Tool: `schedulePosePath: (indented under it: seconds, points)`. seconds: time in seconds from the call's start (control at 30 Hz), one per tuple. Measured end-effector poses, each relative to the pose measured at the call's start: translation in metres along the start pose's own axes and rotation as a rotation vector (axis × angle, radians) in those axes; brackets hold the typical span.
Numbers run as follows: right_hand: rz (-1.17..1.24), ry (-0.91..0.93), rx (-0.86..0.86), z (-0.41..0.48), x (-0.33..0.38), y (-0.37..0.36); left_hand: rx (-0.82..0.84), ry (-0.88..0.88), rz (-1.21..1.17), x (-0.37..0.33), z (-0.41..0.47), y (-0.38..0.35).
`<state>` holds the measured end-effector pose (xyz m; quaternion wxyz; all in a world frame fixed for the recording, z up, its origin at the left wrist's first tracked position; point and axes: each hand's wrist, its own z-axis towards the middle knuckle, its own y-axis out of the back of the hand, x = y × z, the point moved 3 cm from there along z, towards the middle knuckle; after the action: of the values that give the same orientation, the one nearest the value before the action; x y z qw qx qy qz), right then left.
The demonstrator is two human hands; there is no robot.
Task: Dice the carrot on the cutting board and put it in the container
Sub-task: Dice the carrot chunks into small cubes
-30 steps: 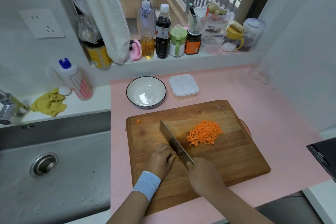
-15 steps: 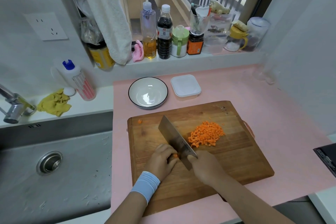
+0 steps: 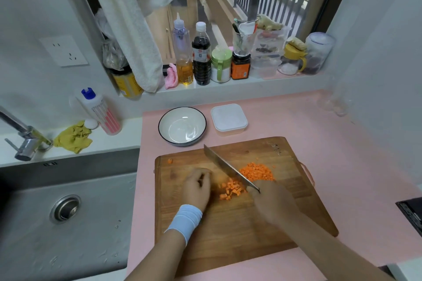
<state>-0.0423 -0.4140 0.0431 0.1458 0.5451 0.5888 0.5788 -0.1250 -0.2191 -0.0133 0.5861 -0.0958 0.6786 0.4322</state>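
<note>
The wooden cutting board (image 3: 228, 223) lies on the pink worktop (image 3: 342, 143). The right hand (image 3: 274, 203) is over the board's near-right part, its grip clamped round the handle of a cleaver (image 3: 228, 169). The handle itself is hidden inside the fist. The blade slants from the hand toward the board's far-left corner, turned so that only a narrow strip of steel shows. Whether its edge touches the wood cannot be told.

The blade lies between two lots of carrot. A larger heap of dice (image 3: 257, 171) is on its right, around the middle of the board toward the far edge. A smaller scatter of dice (image 3: 230, 189) is on its left, close to the board's centre. One stray carrot piece (image 3: 170, 161) sits near the board's far-left corner, well apart from the rest.

The left hand (image 3: 196, 186), with a pale blue wristband (image 3: 183, 221) at the wrist, is on the board's left half, just beside the smaller scatter. Its knuckles are up and its fingers are bent downward. It is blurred, so I cannot tell whether its grip holds anything.

Just beyond the board's far edge stand a dark-rimmed white bowl (image 3: 182, 125) and a square white container (image 3: 229, 120) with its lid on, the bowl nearer the board's left end. A steel sink (image 3: 34, 212) lies to the left of the board.
</note>
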Motion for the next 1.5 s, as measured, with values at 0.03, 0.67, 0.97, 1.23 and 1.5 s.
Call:
schedulePosePath:
  seconds: [0.03, 0.67, 0.97, 1.23, 1.5]
  points:
    - [-0.05, 0.045, -0.026, 0.001, -0.003, 0.003, -0.096, 0.073, -0.033, -0.001, 0.005, 0.013]
    - [-0.657, 0.678, -0.137, 0.012, -0.03, 0.018, 0.529, 0.037, 0.296, -0.045, 0.019, -0.047]
    - [-0.6, 0.689, -0.102, 0.014, -0.04, 0.031, 0.646, 0.028, 0.45, -0.051, 0.024, -0.063]
    - [-0.27, 0.467, -0.011, 0.023, -0.079, 0.073, 0.131, 0.189, 0.236, -0.063, 0.063, -0.029]
    - [0.041, -0.036, -0.137, 0.052, -0.119, 0.089, 0.279, 0.123, 0.446, -0.053, 0.039, -0.075]
